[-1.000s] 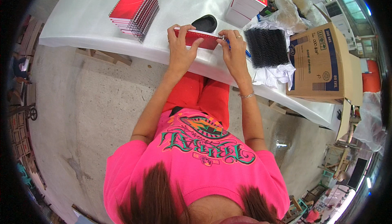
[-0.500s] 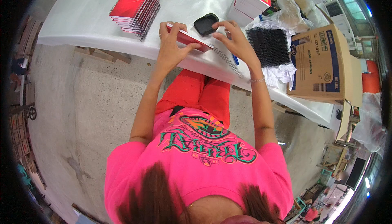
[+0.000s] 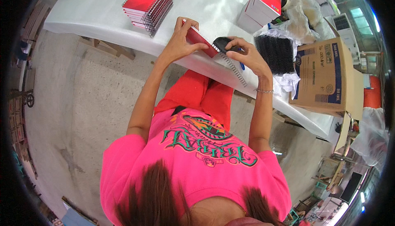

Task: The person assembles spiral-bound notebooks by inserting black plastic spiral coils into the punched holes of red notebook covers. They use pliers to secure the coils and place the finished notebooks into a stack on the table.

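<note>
My left hand point(image 3: 183, 40) grips a red-covered notebook point(image 3: 197, 38) on its edge near the front of the table, thumb on the cover and fingers behind. A metal spiral coil point(image 3: 234, 68) is at the notebook's right end, by a row of holes, and trails down to the right past the table edge. My right hand point(image 3: 251, 59) hovers over the coil with fingers curled and the thumb and forefinger slightly apart. Behind its fingertips lies a black shallow dish point(image 3: 222, 43), partly hidden by the hand. A blue object point(image 3: 242, 66) shows under that hand.
To the left stands a stack of spiral-bound red notebooks point(image 3: 148, 3). At the back right is a pile of unbound red-topped pads point(image 3: 259, 8). Black coils point(image 3: 275, 53) lie on white wrapping beside an open cardboard box point(image 3: 317, 73) at the table's right end.
My right hand has come down and its fingers have curled in toward the coil at the notebook's end. The notebook, still in my left hand, tilts more steeply. The head view has shifted slightly.
</note>
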A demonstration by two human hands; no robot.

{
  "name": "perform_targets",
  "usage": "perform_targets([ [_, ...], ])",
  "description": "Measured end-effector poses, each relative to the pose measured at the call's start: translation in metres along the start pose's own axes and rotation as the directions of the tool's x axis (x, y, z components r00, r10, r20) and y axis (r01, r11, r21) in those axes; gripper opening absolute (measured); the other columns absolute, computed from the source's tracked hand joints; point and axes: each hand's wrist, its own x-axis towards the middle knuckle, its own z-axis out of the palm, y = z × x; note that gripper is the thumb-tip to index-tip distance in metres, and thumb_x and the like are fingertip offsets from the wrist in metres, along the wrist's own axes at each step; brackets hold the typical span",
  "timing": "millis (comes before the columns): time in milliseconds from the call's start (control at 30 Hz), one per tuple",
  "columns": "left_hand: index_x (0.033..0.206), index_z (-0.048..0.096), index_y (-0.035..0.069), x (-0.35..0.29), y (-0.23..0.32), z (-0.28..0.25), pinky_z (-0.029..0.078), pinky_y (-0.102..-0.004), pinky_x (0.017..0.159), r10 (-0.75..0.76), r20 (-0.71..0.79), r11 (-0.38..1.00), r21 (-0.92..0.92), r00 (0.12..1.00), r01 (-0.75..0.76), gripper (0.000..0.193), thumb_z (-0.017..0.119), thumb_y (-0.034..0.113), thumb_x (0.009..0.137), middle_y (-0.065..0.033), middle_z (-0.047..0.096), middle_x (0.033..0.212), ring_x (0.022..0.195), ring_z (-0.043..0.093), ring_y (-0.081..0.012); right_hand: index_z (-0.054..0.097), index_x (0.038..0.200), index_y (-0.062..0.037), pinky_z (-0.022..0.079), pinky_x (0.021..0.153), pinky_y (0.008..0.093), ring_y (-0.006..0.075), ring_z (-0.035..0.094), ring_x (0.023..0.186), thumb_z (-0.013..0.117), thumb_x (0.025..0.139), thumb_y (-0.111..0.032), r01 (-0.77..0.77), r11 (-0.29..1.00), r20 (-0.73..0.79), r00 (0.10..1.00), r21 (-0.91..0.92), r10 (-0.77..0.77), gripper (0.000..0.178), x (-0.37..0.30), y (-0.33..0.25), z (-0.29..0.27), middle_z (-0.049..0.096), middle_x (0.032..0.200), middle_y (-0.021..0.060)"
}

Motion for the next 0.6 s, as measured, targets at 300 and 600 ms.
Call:
perform_targets([
  [300,0.112,0.053,0.009,0.003,-0.002,0.002,0.047,-0.0387,0.091,0.033,0.05,0.999,-0.04,0.998,-0.031,0.065,0.09,0.033,0.064,-0.01,0.043,0.112,0.105,0.052,-0.0274,0.068,0.099,-0.0023,0.045,0.093,0.0304,0.0186,0.055,0.112,0.077,0.08,-0.028,-0.022,0.954,-0.284,0.957,-0.3,-0.068,0.032,-0.014,-0.003,0.014,0.056,0.132,0.0131],
  [600,0.11,0.053,0.01,-0.001,0.007,0.003,0.046,-0.0353,0.089,-0.009,0.127,0.994,-0.11,0.992,0.023,0.062,0.09,0.031,0.065,-0.0073,0.044,0.108,0.102,0.052,-0.0236,0.067,0.097,-0.0018,0.047,0.088,0.0298,0.0157,0.057,0.103,0.078,0.081,-0.027,-0.035,0.999,-0.212,0.976,0.039,0.042,0.032,-0.024,-0.014,0.023,0.059,0.123,0.0111],
])
